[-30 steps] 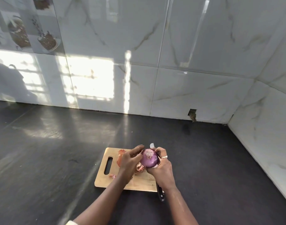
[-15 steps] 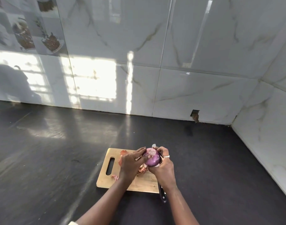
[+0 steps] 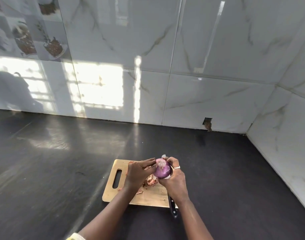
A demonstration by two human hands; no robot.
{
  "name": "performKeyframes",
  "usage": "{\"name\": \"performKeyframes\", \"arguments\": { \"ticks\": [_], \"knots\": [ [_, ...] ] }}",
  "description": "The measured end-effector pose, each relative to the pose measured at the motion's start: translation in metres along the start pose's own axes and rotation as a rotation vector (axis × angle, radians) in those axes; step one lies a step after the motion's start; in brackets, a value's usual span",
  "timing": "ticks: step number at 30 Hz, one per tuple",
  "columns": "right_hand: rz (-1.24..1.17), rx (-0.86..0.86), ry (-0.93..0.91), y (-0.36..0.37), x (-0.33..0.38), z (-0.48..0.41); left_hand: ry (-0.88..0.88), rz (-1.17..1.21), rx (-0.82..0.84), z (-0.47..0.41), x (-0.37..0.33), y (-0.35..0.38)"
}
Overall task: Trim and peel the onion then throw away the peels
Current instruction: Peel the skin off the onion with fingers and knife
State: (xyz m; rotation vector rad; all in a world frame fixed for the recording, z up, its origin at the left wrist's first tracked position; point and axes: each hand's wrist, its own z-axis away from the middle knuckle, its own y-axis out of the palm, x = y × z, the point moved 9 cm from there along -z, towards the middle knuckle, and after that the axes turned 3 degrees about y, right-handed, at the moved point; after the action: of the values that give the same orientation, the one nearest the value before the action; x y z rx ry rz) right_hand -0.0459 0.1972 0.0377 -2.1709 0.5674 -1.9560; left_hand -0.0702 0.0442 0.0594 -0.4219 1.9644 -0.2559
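A purple onion [image 3: 162, 170] with its cut end facing up is held above a wooden cutting board [image 3: 149, 196]. My right hand [image 3: 173, 181] cups it from the right and below. My left hand [image 3: 139, 172] presses against its left side, fingers stretched toward the cut top. Loose brownish peels [image 3: 150, 181] lie on the board under the hands. A knife lies along the board's right edge: its black handle [image 3: 172, 207] shows below my right wrist and the blade tip [image 3: 163, 155] pokes out beyond the onion.
The board has a handle slot [image 3: 117, 178] on its left side and rests on a dark countertop [image 3: 61, 170]. White marble-look tiled walls [image 3: 165, 66] close the back and right side, meeting in a corner at the far right.
The onion has turned slightly in my hands, showing more of its cut top. Both hands stay on it over the board.
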Motion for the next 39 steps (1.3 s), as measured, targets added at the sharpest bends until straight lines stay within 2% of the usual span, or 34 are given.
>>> {"name": "performKeyframes", "arguments": {
  "ticks": [4, 10, 17, 22, 25, 28, 33, 39],
  "knots": [
    [0.031, 0.011, -0.011, 0.001, 0.000, -0.001, 0.063, -0.045, 0.035, -0.005, 0.000, -0.001],
    [0.048, 0.033, -0.012, 0.004, 0.002, 0.000, 0.317, -0.230, 0.012, -0.003, -0.030, -0.003],
    [0.061, 0.048, -0.031, 0.005, 0.007, 0.001, 0.314, -0.304, 0.005, 0.000, -0.027, -0.003],
    [0.090, 0.050, -0.036, 0.008, 0.008, 0.001, 0.339, -0.551, 0.037, 0.003, -0.031, 0.002],
    [0.092, 0.038, -0.042, 0.007, 0.008, 0.002, 0.355, -0.620, 0.063, 0.003, -0.034, 0.003],
    [0.086, 0.040, -0.046, 0.007, 0.009, 0.002, 0.338, -0.581, 0.082, 0.004, -0.032, 0.003],
    [0.047, -0.001, -0.028, 0.001, 0.006, 0.003, 0.172, -0.331, 0.084, 0.001, -0.020, 0.002],
    [0.016, -0.037, -0.020, -0.001, 0.005, 0.005, 0.005, -0.120, -0.017, -0.001, -0.010, -0.007]
  ]
}}
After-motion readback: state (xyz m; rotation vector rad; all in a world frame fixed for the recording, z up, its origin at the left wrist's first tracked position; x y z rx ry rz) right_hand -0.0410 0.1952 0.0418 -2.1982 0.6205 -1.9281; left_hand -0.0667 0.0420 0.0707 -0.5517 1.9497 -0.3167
